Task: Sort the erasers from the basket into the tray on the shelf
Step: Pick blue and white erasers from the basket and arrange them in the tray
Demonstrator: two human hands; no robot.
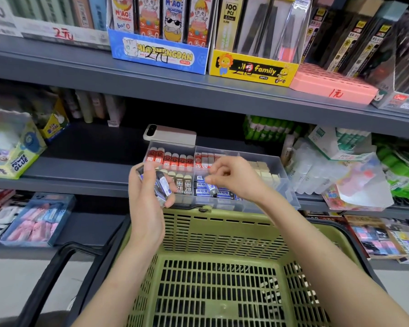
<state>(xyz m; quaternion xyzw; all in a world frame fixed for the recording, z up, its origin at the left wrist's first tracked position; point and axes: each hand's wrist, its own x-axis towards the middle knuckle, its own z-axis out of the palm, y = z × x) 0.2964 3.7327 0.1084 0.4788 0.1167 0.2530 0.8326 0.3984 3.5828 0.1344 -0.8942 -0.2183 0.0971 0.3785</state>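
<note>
Nearest me is the green basket (222, 234), its far rim just under the shelf edge. Pale bits show low on its right side, too blurred for me to say whether they are erasers.

Above the far rim, my left hand (147, 208) grips a small stack of blue-sleeved erasers (162, 185), fingers and thumb curled round them, their long axes running up and away from my palm.

To the right and slightly farther off, my right hand (234, 178) hovers over the clear tray (291, 185) on the shelf (80, 178). Its fingers are curled, with thumb and forefinger tips drawn close together just above one tilted eraser (213, 191). I cannot tell if they pinch it.

That eraser stands up out of the blue row (224, 192) in the front right compartment. The row lies flat, long axes left to right, so I judge it must tip rightward to match. The right hand is plainly the nearer. The 2B erasers (183, 186) sit in the next compartment to the left.
</note>
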